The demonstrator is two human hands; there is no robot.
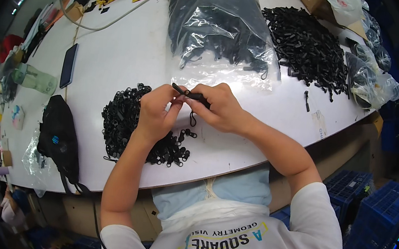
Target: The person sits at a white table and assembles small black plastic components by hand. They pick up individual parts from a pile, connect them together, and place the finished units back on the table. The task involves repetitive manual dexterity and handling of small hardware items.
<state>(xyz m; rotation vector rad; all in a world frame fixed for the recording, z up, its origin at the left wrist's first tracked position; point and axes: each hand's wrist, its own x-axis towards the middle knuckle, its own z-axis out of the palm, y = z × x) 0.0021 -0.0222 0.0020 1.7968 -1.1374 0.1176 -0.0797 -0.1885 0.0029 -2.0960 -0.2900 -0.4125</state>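
Note:
Both my hands meet above the table's middle, fingertips together. My left hand [158, 112] pinches a small black piece, probably a zipper slider, mostly hidden by the fingers. My right hand [219, 108] is closed around black zipper pulls [198, 97]; how many cannot be told. One slim black end [178, 88] sticks out past the left fingertips. A thin black cord loop [192, 119] hangs below the right fingers. Beside and partly behind my left forearm lies a pile of black zipper sliders [121, 116]. Several loose ones spread out near the table's front edge.
Beyond my hands lies a clear plastic bag [219, 27] full of black corded pulls. A heap of small black parts [309, 48] sits at the far right. To the left are a phone [69, 65], a green bottle [36, 79] and a black pouch [58, 139]. Blue crates [379, 211] stand at right.

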